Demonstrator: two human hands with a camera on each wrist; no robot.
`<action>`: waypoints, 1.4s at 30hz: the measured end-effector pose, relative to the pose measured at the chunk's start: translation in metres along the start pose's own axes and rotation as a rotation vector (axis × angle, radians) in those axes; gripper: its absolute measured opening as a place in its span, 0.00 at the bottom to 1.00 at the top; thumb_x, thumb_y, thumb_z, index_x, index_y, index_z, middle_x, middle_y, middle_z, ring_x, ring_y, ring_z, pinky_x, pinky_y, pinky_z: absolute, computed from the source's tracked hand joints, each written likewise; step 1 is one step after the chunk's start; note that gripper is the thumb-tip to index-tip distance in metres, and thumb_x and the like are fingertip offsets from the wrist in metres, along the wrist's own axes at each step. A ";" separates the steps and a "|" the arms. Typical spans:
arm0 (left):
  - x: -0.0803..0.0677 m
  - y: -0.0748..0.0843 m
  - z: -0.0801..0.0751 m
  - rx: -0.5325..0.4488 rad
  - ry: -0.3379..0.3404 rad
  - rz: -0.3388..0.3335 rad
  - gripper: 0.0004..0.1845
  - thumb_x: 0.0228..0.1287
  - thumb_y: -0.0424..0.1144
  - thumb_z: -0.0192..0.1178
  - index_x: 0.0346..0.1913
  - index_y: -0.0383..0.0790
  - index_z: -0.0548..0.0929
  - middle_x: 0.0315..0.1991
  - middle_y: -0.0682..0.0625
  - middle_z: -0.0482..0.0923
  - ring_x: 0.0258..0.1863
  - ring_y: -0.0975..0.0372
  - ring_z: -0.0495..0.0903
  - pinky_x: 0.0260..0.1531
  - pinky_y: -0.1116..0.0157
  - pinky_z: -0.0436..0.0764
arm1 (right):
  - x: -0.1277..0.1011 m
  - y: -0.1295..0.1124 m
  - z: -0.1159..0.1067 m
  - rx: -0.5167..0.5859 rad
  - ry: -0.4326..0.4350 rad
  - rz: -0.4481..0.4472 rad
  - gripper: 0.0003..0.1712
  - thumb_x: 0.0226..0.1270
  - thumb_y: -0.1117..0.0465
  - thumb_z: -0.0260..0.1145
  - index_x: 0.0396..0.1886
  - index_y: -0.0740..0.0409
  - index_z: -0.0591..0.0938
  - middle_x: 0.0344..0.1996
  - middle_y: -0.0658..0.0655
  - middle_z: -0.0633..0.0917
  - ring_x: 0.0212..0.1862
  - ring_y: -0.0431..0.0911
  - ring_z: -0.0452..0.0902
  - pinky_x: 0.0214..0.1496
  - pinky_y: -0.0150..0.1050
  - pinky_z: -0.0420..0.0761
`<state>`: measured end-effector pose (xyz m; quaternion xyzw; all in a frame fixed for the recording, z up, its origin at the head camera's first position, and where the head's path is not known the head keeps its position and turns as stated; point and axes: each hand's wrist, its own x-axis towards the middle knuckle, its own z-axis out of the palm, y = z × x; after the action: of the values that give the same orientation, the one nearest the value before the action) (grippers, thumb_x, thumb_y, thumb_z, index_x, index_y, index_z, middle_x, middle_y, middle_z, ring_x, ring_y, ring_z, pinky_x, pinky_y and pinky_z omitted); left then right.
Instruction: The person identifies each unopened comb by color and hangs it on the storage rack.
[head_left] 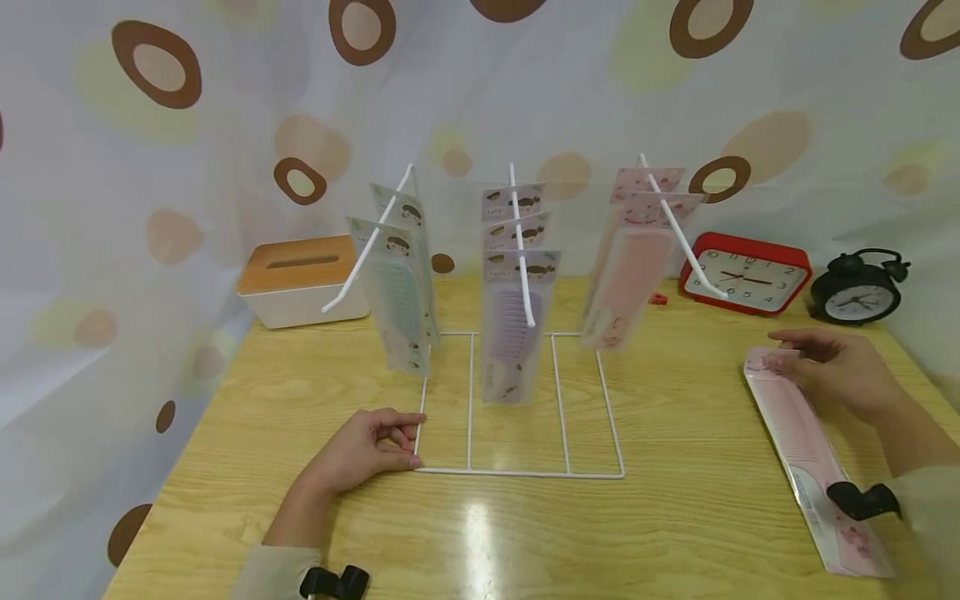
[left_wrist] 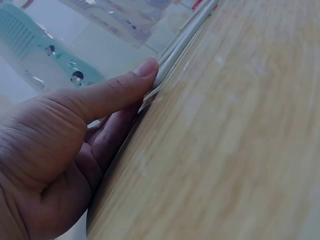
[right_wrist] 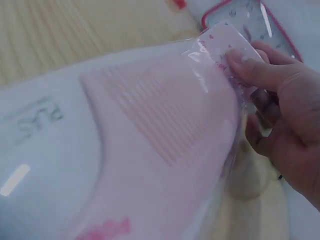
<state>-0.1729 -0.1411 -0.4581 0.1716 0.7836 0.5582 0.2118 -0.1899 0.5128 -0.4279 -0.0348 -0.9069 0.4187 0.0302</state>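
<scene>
Head view: right hand [head_left: 843, 371] pinches pink comb packet [head_left: 813, 462]; left hand [head_left: 363, 450] grips rack base [head_left: 517, 473].

Head overview; wrist close-ups.

Pink comb in clear pkg [head_left: 813, 458], flat on table's right side, white wire rack [head_left: 520, 400] upright mid-table

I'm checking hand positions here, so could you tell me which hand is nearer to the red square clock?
Right. The right hand pinches the packaged pink comb just in front of the red clock; the left hand holds the white wire rack at its front left corner, far across the table.
</scene>
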 end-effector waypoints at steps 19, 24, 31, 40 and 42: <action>-0.003 0.000 -0.001 0.023 0.000 0.010 0.32 0.55 0.37 0.75 0.63 0.32 0.79 0.44 0.40 0.80 0.38 0.64 0.81 0.38 0.71 0.83 | -0.082 -0.172 0.016 0.937 0.020 -0.666 0.18 0.65 0.86 0.54 0.54 0.85 0.76 0.42 0.62 0.88 0.47 0.48 0.86 0.53 0.32 0.84; -0.004 -0.001 -0.001 0.024 0.000 0.011 0.32 0.55 0.36 0.75 0.63 0.32 0.79 0.44 0.39 0.79 0.38 0.64 0.81 0.39 0.72 0.83 | -0.094 -0.205 0.031 1.168 -0.125 -0.765 0.19 0.64 0.88 0.52 0.54 0.87 0.74 0.46 0.70 0.87 0.53 0.54 0.86 0.58 0.40 0.82; -0.003 -0.003 0.002 0.009 -0.002 0.015 0.32 0.56 0.36 0.75 0.64 0.31 0.78 0.45 0.39 0.79 0.39 0.65 0.81 0.38 0.72 0.83 | -0.094 -0.259 0.050 1.255 -0.088 -0.860 0.16 0.53 0.93 0.58 0.45 0.93 0.75 0.41 0.75 0.86 0.45 0.59 0.88 0.51 0.43 0.86; -0.002 -0.004 0.000 0.041 0.005 0.024 0.31 0.56 0.38 0.75 0.63 0.33 0.79 0.44 0.41 0.80 0.39 0.64 0.81 0.39 0.72 0.83 | -0.092 -0.292 0.063 1.217 0.128 -0.890 0.15 0.48 0.94 0.62 0.39 0.94 0.76 0.34 0.76 0.87 0.38 0.59 0.89 0.46 0.44 0.87; -0.002 -0.004 -0.001 0.040 0.000 0.021 0.32 0.56 0.39 0.75 0.63 0.33 0.79 0.44 0.41 0.79 0.39 0.64 0.81 0.39 0.72 0.83 | -0.090 -0.291 0.064 1.212 0.131 -0.874 0.15 0.49 0.94 0.60 0.40 0.94 0.76 0.34 0.76 0.87 0.37 0.59 0.89 0.46 0.44 0.87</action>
<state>-0.1719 -0.1439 -0.4610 0.1843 0.7928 0.5445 0.2026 -0.1166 0.2679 -0.2496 0.3266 -0.4449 0.7918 0.2615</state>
